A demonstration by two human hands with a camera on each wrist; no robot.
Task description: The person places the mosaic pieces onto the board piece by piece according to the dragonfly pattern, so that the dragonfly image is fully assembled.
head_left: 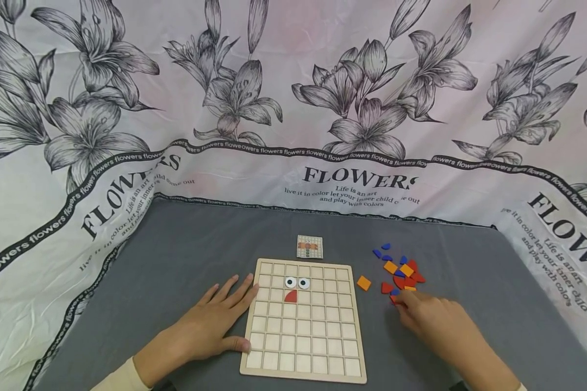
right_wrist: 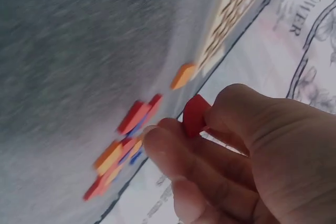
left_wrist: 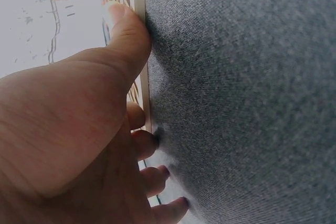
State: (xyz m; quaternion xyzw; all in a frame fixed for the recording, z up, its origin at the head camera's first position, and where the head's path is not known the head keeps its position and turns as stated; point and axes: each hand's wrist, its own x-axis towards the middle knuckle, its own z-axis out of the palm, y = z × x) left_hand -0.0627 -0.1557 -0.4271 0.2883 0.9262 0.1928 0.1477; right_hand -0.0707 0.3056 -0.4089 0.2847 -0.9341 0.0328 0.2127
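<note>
The right hand pinches a red piece near the pile right of the board, whose left edge the spread left hand touches; probably light, stiff and slippery, the piece seems best held by its edges.

The board looks like matt wood; the grey cover, woven cloth (slightly rough).
</note>
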